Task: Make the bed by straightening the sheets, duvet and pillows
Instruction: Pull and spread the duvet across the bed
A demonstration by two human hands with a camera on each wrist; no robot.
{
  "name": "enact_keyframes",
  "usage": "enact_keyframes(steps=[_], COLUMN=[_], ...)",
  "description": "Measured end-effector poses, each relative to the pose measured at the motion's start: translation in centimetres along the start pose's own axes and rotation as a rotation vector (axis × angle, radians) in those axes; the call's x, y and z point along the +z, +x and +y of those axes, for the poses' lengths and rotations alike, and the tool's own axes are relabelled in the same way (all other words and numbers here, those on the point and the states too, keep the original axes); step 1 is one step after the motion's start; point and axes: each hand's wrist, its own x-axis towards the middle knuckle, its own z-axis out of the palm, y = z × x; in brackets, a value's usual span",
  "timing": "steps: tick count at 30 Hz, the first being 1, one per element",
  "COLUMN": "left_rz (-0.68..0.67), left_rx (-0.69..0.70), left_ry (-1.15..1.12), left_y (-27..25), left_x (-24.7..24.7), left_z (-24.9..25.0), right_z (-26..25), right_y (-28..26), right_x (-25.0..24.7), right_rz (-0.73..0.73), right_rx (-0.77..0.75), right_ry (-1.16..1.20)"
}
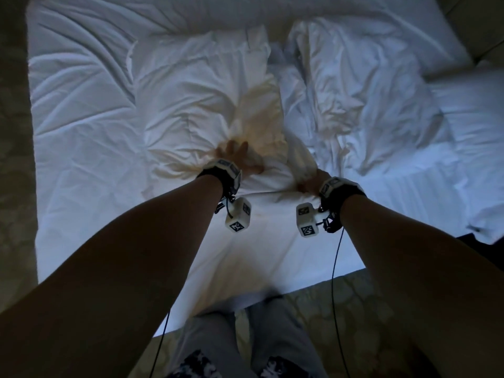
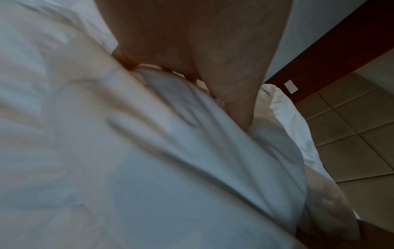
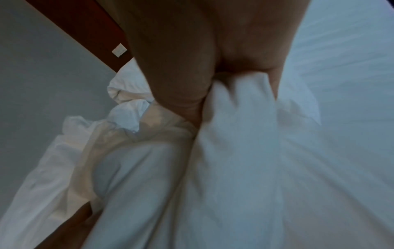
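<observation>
A white pillow (image 1: 201, 105) lies crumpled in the middle of the bed, on the wrinkled white sheet (image 1: 81, 118). My left hand (image 1: 237, 158) digs its fingers into the pillow's near end. In the left wrist view the left hand (image 2: 192, 50) has its fingers sunk in the pillow fabric (image 2: 149, 168), thumb alongside. My right hand (image 1: 309, 182) grips the pillow's near right corner. The right wrist view shows the right hand (image 3: 192, 59) with a bunch of the white fabric (image 3: 245, 134) squeezed in its fist. A rumpled white duvet (image 1: 362, 99) lies heaped to the right.
A second pillow (image 1: 477, 110) sits at the far right of the bed. The mattress edge runs just before my legs (image 1: 218, 345), over patterned carpet (image 1: 354, 309). A dark wooden headboard (image 2: 341, 50) and padded panels (image 2: 351, 134) stand beyond the bedding.
</observation>
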Motion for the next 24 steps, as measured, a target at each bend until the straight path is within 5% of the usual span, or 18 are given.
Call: enact_keyframes(steps=[3, 9, 14, 24], left_rz=[0.044, 0.080, 0.125, 0.199], left_rx=[-0.002, -0.115, -0.186, -0.273], left_ry=[-0.023, -0.096, -0.173, -0.205], left_y=[0.3, 1.3, 3.3, 7.1], left_x=[0.5, 0.1, -0.9, -7.8], left_z=[0.9, 1.1, 2.5, 5.6], right_z=[0.7, 0.5, -0.8, -4.9], right_y=[0.6, 2.3, 5.1, 11.0], right_x=[-0.7, -2.4, -4.6, -10.7], right_rz=[0.058, -0.133, -0.155, -0.181], right_rx=[0.022, -0.014, -0.156, -0.200], right_ry=[0.202, 0.402, 0.480, 0.565])
